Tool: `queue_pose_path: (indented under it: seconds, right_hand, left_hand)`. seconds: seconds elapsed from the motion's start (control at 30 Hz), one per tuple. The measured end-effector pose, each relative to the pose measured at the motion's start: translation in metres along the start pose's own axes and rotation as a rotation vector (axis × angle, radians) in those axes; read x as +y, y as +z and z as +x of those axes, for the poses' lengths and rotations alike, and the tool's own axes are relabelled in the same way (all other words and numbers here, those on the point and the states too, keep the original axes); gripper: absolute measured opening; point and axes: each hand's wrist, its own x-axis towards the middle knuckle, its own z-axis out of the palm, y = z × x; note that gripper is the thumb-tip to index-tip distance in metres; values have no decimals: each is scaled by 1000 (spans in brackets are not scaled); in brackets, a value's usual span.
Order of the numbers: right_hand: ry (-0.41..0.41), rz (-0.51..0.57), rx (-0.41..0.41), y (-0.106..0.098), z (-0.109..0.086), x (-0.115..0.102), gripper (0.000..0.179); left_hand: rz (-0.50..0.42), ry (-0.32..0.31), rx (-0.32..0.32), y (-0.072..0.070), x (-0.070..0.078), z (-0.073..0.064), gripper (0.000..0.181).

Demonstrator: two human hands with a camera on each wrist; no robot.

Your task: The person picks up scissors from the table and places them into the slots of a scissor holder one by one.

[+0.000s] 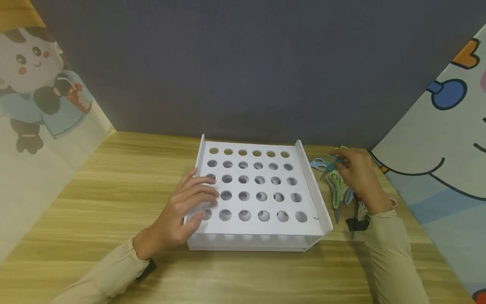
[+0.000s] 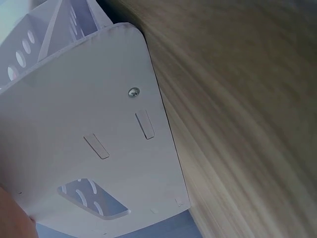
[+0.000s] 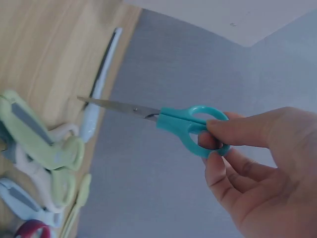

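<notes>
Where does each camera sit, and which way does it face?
Head: worn on the head, facing forward and down at the white rack; left hand, right hand and sleeves show.
Left wrist: worn there, facing the rack's side panel; a sliver of hand at lower left.
Right wrist: worn there, facing the teal scissors; the hand pinching them shows.
Shared: head and right wrist both show the teal scissors.

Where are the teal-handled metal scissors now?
In the head view, the teal-handled metal scissors are pinched in the right hand, right of the white rack with round holes, beside the light-blue-handled scissors.
</notes>
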Motion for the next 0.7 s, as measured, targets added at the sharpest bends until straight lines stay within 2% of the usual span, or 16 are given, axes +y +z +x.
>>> queue_pose_path:
  seconds: [0.23,0.5,0.7]
  right_hand:
    - [-33,-47,63,-10,4,-21,27]
    - [-83,-21,258,-32,11,-64,29]
    - [-158,-20,373,-42,11,-85,31]
  left_hand:
    - [4,23,5,-2,0,0,40]
    - [7,33,11,-4,1,0,43]
    - [6,39,18,0,-1,1,44]
